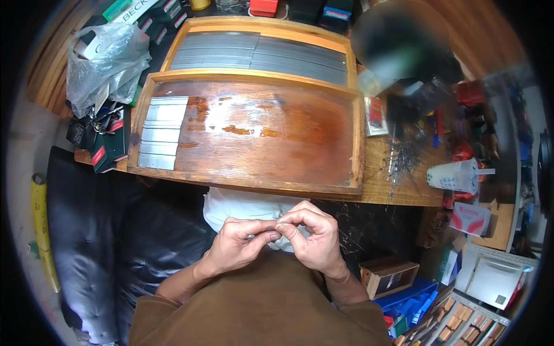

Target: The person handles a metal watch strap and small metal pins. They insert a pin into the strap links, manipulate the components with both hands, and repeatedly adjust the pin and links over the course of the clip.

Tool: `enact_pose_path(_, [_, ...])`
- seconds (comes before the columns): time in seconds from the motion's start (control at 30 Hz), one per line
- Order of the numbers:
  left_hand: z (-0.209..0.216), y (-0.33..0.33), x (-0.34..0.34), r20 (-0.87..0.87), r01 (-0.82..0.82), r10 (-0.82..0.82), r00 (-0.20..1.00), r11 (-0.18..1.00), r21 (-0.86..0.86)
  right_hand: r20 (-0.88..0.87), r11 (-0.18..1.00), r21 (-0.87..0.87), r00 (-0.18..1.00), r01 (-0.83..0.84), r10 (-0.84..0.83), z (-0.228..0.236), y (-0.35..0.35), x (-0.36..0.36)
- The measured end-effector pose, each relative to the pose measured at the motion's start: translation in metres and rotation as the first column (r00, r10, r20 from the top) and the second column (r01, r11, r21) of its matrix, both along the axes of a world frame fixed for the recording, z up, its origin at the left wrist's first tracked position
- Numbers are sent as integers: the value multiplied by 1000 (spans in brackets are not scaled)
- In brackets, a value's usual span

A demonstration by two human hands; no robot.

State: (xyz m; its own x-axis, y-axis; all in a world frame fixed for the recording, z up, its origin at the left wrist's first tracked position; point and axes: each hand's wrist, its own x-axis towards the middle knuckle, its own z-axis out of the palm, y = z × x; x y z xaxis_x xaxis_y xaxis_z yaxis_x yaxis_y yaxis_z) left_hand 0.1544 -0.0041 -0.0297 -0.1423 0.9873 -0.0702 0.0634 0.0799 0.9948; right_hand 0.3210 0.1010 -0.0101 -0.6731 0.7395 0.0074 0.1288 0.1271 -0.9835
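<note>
My left hand (238,247) and my right hand (317,242) meet fingertip to fingertip above my lap, just short of the table's front edge. Both are closed in a pinch, thumbs against forefingers. Whatever lies between the fingertips is too small or too hidden to name. Behind them, a white cloth (228,205) hangs below the table edge. Beyond that, a shallow wooden tray (248,185) lies on the table, with flat shiny metal strips (163,134) stacked in rows at its left end. Its brown floor shows wet-looking glossy patches.
A second wooden tray (259,22) with grey strips (216,51) adjoins at the back. Left are a plastic bag (109,63), keys (104,120) and dark boxes (109,151). Right are thin dark wire-like pieces (399,164) and a drink cup (453,176). A black padded seat (150,242) stands left.
</note>
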Motion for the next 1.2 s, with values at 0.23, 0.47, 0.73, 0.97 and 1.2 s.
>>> enact_pose_path(0.23, [-11, -7, -1, -54, 19, -28, 998, 988, -155, 4, 999, -11, 999, -41, 41, -12, -4, -7])
enact_pose_path(0.47, [-38, 7, 1, 404, 167, 9, 915, 902, -398, -72, 925, -368, 989, 94, -129, -56, -10, -2])
enact_pose_path(0.73, [-44, 34, -25, 554, 286, 56, 831, 810, -512, -98, 642, -765, 976, 49, -192, -90, -2, -6])
enact_pose_path(0.97, [-43, 18, -20, 422, 221, -50, 905, 903, -368, 12, 862, -497, 994, 101, -109, -57, -11, -8])
enact_pose_path(1.2, [30, 36, -30, -402, 195, 54, 914, 810, 553, -205, 875, 485, 971, -12, 127, 33, 13, -17])
